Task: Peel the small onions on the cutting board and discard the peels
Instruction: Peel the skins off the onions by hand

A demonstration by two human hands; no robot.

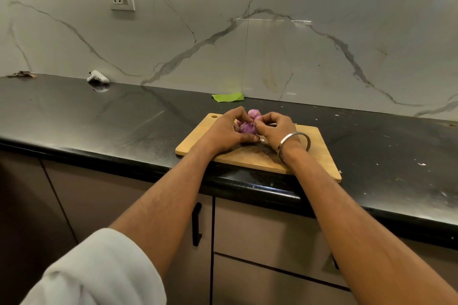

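Both hands over the far-left part of the rectangular light wooden cutting board [314, 156] on the black stone counter [99, 116]: left hand [224, 131] has fingers curled round a small purple onion [246, 128], right hand [276, 131], steel bangle [295, 143] on its wrist, pinches at that onion's skin with curled fingertips. A second small purple onion [254, 113] sits just behind the hands at the board's far edge. Beyond the board, a green scrap [228, 97] lies against the marble wall; a white gadget [98, 77] is well to the board's left.
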